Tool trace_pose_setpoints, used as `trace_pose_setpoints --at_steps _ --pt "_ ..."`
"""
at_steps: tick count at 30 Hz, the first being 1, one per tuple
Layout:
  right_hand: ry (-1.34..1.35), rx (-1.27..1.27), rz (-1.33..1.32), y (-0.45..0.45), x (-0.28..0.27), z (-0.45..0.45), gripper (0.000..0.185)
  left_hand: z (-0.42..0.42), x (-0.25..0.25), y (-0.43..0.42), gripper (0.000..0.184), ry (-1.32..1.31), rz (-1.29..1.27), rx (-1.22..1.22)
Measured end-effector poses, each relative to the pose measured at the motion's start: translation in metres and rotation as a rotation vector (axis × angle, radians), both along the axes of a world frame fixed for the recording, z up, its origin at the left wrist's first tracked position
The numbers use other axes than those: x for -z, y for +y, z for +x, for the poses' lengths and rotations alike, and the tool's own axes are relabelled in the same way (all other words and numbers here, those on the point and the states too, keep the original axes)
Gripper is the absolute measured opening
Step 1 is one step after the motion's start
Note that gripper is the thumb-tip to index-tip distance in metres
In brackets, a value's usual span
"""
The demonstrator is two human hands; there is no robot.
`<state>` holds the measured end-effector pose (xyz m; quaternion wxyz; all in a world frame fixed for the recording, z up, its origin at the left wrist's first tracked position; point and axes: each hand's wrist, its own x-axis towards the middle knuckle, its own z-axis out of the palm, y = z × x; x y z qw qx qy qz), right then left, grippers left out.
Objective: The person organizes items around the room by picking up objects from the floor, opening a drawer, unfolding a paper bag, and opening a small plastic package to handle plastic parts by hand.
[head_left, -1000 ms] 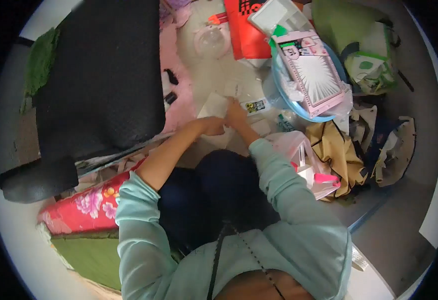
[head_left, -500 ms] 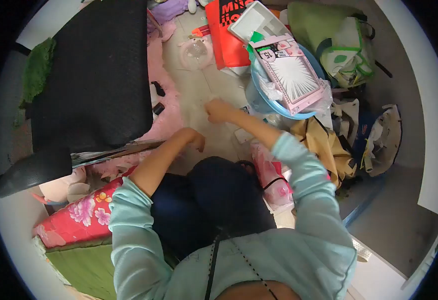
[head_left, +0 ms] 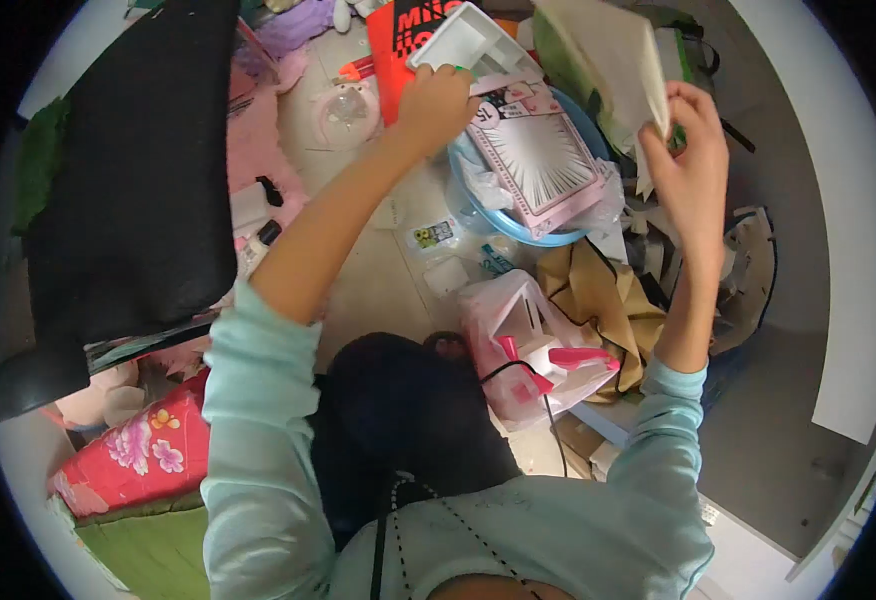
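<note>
My right hand (head_left: 693,150) pinches the edge of a pale beige, flat, sheet-like piece (head_left: 608,60), which rises at the upper right. Its kind is not clear. My left hand (head_left: 438,105) is closed at the upper left of the blue bucket (head_left: 503,222), beside a white plastic tray (head_left: 468,40). A bit of green shows at its fingertips, but what they hold is hidden. Close to it, a pink box (head_left: 543,155) with a white starburst front lies on top of the bucket, with crumpled clear plastic (head_left: 598,205) around it.
A red bag (head_left: 393,50) with black print stands behind. A plastic bag with a pink-and-white item (head_left: 533,350) and tan cloth (head_left: 598,300) lie before the bucket. Small packets (head_left: 433,236) are on the floor. A black padded panel (head_left: 133,180) stands at left.
Both hands have moved from low over the floor: the left up to the bucket's edge, the right out to the upper right. The beige piece is now raised in my right hand.
</note>
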<state>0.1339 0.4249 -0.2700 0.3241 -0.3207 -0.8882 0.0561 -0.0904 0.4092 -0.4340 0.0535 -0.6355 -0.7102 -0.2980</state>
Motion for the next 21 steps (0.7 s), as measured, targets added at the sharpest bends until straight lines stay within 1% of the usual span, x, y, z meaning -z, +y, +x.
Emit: trace_pose_setpoints --at_steps 3,6,7,8,9,10,11,12,13,15,16,18,20,21 --pt "-0.016 0.087 -0.074 -0.004 0.008 0.017 0.015 -0.006 0.025 0.052 0.038 -0.144 -0.398 0.022" --pt "-0.082 0.146 -0.222 -0.006 0.009 0.031 0.013 -0.020 0.028 0.068 0.041 -0.315 -0.541 0.040" --pt "-0.114 0.148 -0.283 -0.005 0.011 0.036 0.013 -0.027 0.030 0.064 0.039 -0.400 -0.484 0.113" --pt "-0.146 0.145 -0.346 -0.004 0.014 0.039 0.012 -0.034 0.032 0.059 0.037 -0.407 -0.417 0.148" --pt "-0.169 0.057 -0.228 0.002 0.017 0.040 0.018 -0.041 0.029 0.054 0.035 -0.407 -0.351 0.183" --pt "-0.163 0.096 -0.256 0.004 0.017 0.040 0.020 -0.045 0.026 0.052 0.033 -0.405 -0.286 0.221" --pt "-0.162 0.134 -0.284 0.004 0.011 0.038 0.023 -0.044 0.025 0.050 0.031 -0.554 -0.210 0.180" --pt "-0.164 0.173 -0.310 0.003 0.007 0.035 0.025 -0.039 0.012 0.042 0.029 -0.704 -0.131 0.137" --pt "-0.174 0.133 -0.250 0.004 0.008 0.032 0.028 -0.037 0.000 0.035 0.028 -0.853 -0.049 0.090" --pt "-0.195 0.046 -0.129 0.009 0.011 0.018 0.034 -0.064 -0.025 0.014 0.035 -0.950 -0.199 0.491" --pt "-0.203 0.002 -0.067 0.013 0.014 0.011 0.037 -0.043 -0.027 0.008 0.034 -1.006 -0.078 0.315" --pt "-0.218 -0.030 -0.070 0.024 0.025 -0.005 0.037 -0.001 -0.034 -0.003 0.032 -1.104 0.191 -0.039" --pt "-0.244 -0.029 -0.123 0.031 0.032 -0.017 0.036 0.010 -0.032 -0.009 0.023 -0.912 0.436 -0.176" --pt "-0.263 -0.015 -0.177 0.033 0.033 -0.022 0.034 0.014 -0.023 -0.011 0.023 -0.892 0.385 -0.090"
